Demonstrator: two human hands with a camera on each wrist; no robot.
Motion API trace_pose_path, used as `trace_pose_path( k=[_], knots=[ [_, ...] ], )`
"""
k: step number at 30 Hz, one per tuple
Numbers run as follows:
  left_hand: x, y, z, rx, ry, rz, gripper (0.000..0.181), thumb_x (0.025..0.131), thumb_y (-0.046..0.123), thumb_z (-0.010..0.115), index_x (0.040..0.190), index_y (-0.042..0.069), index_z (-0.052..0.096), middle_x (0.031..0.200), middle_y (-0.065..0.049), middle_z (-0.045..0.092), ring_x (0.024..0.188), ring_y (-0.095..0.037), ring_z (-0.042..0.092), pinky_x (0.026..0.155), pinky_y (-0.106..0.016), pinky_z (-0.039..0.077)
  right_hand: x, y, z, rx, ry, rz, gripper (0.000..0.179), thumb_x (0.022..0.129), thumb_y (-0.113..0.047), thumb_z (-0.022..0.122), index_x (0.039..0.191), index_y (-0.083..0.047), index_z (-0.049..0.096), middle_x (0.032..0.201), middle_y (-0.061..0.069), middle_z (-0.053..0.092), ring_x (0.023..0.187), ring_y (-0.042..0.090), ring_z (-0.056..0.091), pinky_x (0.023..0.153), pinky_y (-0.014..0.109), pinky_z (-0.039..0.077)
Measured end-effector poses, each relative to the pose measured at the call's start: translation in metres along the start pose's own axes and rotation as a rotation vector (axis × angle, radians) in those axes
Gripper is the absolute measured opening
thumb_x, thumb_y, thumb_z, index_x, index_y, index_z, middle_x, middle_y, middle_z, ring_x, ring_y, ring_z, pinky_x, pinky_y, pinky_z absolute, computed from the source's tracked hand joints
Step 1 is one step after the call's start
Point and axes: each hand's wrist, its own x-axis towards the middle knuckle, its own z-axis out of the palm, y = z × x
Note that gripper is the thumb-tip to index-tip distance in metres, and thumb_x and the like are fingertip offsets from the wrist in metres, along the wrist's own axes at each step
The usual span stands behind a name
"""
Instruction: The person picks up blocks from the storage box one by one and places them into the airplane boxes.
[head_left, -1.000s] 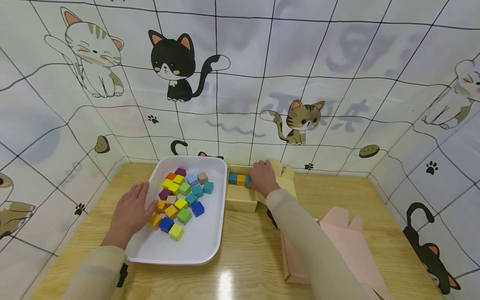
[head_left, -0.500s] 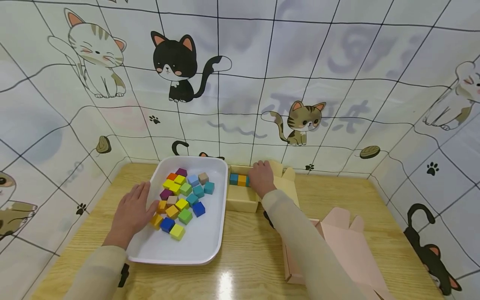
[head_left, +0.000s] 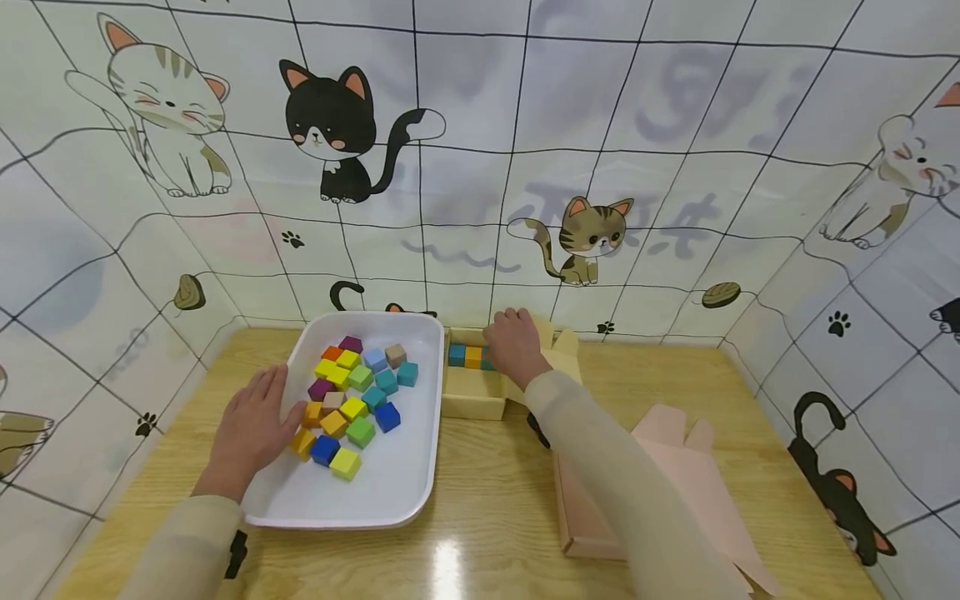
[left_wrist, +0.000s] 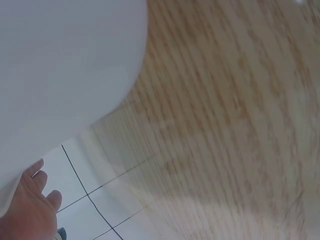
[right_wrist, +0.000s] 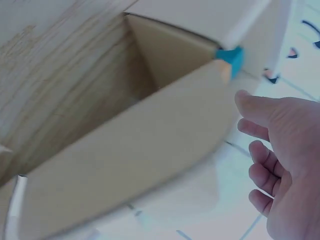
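Note:
In the head view, my left hand rests along the left rim of a white tray, its fingers extended. The left wrist view shows that hand partly hidden behind the tray wall. Loose coloured cubes lie inside the tray. My right hand, fingers bent, is over the right end of a small cardboard box. A blue cube, an orange cube and a partly covered teal cube line its back wall. I cannot tell whether the right fingers pinch a cube.
The small box's open lid extends right, under the right forearm. A pink cardboard box with its lid folded out lies nearer on the wooden table. A cat-patterned covering rises behind the table and at both sides.
The head view has shifted slightly. My right hand has risen a little at the small box's right end. The left hand stays at the tray rim.

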Motion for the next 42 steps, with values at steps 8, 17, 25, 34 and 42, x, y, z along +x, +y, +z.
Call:
trace_pose_path(
  k=[8,17,25,34,42],
  knots=[
    [-0.001,0.000,-0.003,-0.005,-0.009,0.005,0.077,0.098,0.040,0.049,0.154,-0.002,0.016,0.155,-0.030,0.023,0.144,-0.048,0.018,0.116,-0.068,0.017,-0.010,-0.021,-0.030,0.115,0.093,-0.103,0.025,0.087,-0.043,0.070,0.102,-0.023,0.071,0.091,0.001,0.056,0.088,0.021,0.048,0.089,0.037,0.041],
    [-0.001,-0.002,-0.001,-0.011,-0.018,-0.002,0.079,0.098,0.044,0.047,0.155,0.000,0.014,0.156,-0.030,0.022,0.144,-0.048,0.017,0.115,-0.068,0.018,-0.023,-0.069,-0.041,0.087,0.173,-0.257,0.035,0.090,-0.047,0.065,0.119,-0.029,0.069,0.098,-0.005,0.059,0.093,0.015,0.050,0.092,0.031,0.043],
    [-0.002,0.001,-0.003,-0.011,-0.019,0.002,0.078,0.098,0.043,0.047,0.154,-0.001,0.016,0.155,-0.031,0.023,0.144,-0.049,0.018,0.115,-0.068,0.018,-0.027,-0.105,-0.037,0.058,0.080,-0.334,0.036,0.089,-0.051,0.064,0.120,-0.032,0.069,0.111,-0.006,0.061,0.102,0.014,0.049,0.090,0.029,0.041],
    [-0.002,0.002,-0.004,-0.019,-0.024,0.002,0.078,0.099,0.043,0.047,0.154,-0.001,0.015,0.155,-0.030,0.022,0.144,-0.049,0.017,0.115,-0.069,0.016,-0.020,-0.131,-0.029,0.062,-0.033,-0.331,0.034,0.088,-0.050,0.066,0.120,-0.039,0.068,0.122,-0.008,0.059,0.117,0.015,0.045,0.098,0.031,0.039],
    [-0.003,0.003,-0.006,-0.022,-0.020,-0.001,0.077,0.098,0.040,0.050,0.154,-0.001,0.017,0.155,-0.031,0.023,0.143,-0.049,0.018,0.115,-0.069,0.017,-0.017,-0.140,-0.023,0.035,-0.051,-0.336,0.032,0.087,-0.050,0.067,0.116,-0.038,0.069,0.114,-0.008,0.061,0.108,0.014,0.047,0.094,0.030,0.039]
  ],
)
